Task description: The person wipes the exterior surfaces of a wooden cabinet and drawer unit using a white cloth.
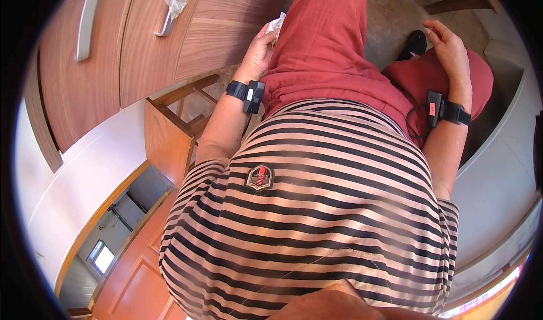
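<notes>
My left hand (259, 50) is closed around a crumpled white tissue or cloth (276, 25), beside the left leg of my red trousers (324, 36). Part of that white piece is hidden by the fingers and the trouser leg. Over my bent right knee, my right hand (449, 44) hangs with loosely curved fingers and a gap at the thumb; nothing shows in it. Each wrist wears a black strap with a small box, the left box (254, 97) and the right box (433, 108).
Wood-grain cabinet fronts (157, 57) with metal handles (88, 23) stand close on my left; a clear plastic bag (178, 0) hangs from one handle. Below them is a wooden stool or chair (169, 137). A pale curved panel (496, 159) is at my right. A dark wooden furniture leg (462, 4) stands ahead.
</notes>
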### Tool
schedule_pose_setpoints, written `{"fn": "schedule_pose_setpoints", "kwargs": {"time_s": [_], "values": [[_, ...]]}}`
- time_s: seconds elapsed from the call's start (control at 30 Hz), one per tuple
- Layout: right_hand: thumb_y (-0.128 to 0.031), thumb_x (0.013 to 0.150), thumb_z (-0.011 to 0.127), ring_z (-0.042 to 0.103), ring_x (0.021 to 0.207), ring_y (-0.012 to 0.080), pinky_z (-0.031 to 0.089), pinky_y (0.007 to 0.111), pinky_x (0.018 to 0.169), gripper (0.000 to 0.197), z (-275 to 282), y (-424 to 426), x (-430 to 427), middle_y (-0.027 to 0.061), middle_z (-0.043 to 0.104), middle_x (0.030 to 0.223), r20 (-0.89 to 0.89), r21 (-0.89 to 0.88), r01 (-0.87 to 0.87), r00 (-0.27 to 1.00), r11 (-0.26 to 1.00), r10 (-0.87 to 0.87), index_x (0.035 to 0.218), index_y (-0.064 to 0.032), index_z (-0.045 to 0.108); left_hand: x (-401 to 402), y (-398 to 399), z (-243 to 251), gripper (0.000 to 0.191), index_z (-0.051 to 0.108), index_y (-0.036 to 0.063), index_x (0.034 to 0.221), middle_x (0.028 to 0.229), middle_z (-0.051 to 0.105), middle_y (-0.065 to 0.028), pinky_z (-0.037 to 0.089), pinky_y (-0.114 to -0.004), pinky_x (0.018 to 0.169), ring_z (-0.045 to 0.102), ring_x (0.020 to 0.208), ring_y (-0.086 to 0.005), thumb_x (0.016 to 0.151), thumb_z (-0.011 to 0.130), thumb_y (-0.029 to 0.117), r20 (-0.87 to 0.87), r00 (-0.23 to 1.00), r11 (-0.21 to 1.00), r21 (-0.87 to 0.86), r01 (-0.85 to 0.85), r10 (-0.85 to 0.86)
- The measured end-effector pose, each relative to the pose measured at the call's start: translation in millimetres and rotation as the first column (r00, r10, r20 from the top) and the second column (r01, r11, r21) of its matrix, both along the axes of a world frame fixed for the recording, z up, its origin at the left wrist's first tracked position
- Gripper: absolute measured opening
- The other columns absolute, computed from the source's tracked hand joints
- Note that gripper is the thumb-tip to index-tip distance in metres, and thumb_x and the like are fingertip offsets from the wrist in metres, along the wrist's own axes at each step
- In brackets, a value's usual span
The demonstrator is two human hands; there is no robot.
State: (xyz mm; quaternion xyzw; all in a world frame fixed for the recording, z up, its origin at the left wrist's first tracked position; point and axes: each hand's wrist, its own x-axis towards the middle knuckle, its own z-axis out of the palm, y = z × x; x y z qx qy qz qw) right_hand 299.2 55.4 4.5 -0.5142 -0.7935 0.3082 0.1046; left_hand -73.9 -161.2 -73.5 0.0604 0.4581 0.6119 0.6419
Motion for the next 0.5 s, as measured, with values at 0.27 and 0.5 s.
{"fn": "schedule_pose_setpoints", "kwargs": {"time_s": [0.27, 0.5], "values": [[-0.022, 0.088, 0.056, 0.061, 0.098, 0.0285, 0.046, 0.034, 0.085, 0.025, 10.0, -3.8, -5.5, 0.0144, 0.065, 0.102, -0.003, 0.018, -0.042, 0.999, 0.999, 0.042, 0.106, -0.0081, 0.063, -6.8, 25.5, 6.1, 0.041, 0.053, 0.0020, 0.118, 0.110, 0.061, -0.0103, 0.048, -0.034, 0.089, 0.059, 0.099, -0.0202, 0.079, 0.056, -0.009, -0.251, 0.967, 0.989, -0.145, 0.009, -0.046], [-0.021, 0.088, 0.056, 0.061, 0.098, 0.0293, 0.047, 0.034, 0.084, 0.024, 10.1, -4.1, -6.4, 0.0143, 0.065, 0.102, -0.005, 0.019, -0.063, 0.998, 0.998, 0.063, 0.106, -0.0080, 0.063, -42.2, 79.4, 117.0, 0.039, 0.056, 0.0018, 0.114, 0.111, 0.060, -0.0174, 0.047, -0.042, 0.090, 0.058, 0.102, -0.0360, 0.075, 0.055, 0.001, -0.723, -0.617, 0.928, 0.092, 0.360, 0.311]]}}
